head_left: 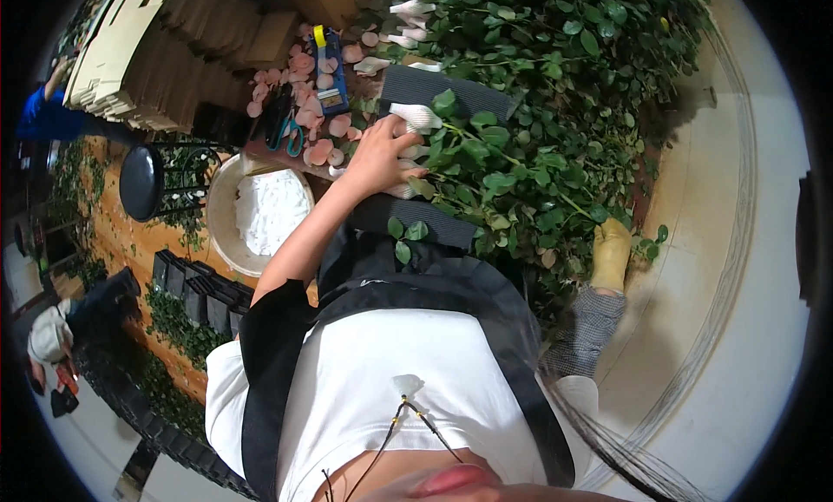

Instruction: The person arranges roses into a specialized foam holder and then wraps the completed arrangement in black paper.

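My bare left hand [380, 159] curls over rose heads in white net sleeves, its fingers and thumb around one netted rose [411, 151]. Another netted rose [416, 116] lies just beyond the fingertips. Their leafy stems stretch to the right across a thick pile of rose foliage [555, 129]. At the right edge of that pile, my right hand [612, 246], in a yellow glove, is closed around the lower end of a rose stem [568, 205]; leaves partly hide its fingertips. Dark corrugated sheets [447, 92] lie beyond and nearer than the netted heads.
Left of my forearm stands a round tub [219, 216] of white net sleeves. Pink petals [304, 64], a blue tape dispenser [328, 81] and teal-handled scissors [293, 137] lie behind it. A cardboard stack [130, 59], a black stool [141, 183] and another person [65, 328] are farther left.
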Available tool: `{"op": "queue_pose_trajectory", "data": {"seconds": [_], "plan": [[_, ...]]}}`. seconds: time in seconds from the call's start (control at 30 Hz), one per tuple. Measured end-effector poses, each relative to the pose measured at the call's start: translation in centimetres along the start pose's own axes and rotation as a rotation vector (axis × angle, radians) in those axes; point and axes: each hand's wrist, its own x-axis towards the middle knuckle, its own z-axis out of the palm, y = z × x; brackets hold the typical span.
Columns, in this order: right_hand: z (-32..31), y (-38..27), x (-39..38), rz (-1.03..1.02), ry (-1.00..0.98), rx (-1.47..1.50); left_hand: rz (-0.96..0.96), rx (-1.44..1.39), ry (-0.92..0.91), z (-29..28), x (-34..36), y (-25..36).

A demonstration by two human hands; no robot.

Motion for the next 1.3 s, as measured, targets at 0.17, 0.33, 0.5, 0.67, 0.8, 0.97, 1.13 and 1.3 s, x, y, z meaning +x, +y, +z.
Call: {"op": "queue_pose_trajectory", "data": {"seconds": [0.17,0.33,0.5,0.67,0.8,0.97,1.13,1.3], "plan": [[6.9,-3.8,-0.8,0.075,0.203,0.079,0.009,0.010,-0.003,-0.4,-0.1,-0.1],[10.1,-6.9,-0.5,0.219,0.167,-0.216,0.008,0.051,-0.004,0.0,0.2,-0.1],[1.5,-11.1,-1.5,0.255,0.269,-0.047,0.019,0.083,0.005,-0.2,0.5,0.5],[4.4,-17.1,0.1,0.053,0.286,0.434,0.029,0.124,-0.079,-0.4,0.6,0.6],[10.4,-17.2,1.6,0.074,0.218,0.441,0.062,0.221,-0.150,-0.5,1.0,0.3],[5.7,-16.6,1.3,0.087,0.232,0.318,-0.021,0.068,-0.212,-2.3,-0.6,0.1],[0.5,-25.2,3.9,-0.551,0.298,0.834,-0.505,-0.029,-0.170,-3.4,-4.4,-0.5],[4.2,-30.8,6.2,-0.702,-0.488,0.008,-0.296,-0.098,-0.204,-3.2,-5.2,-0.3]]}}
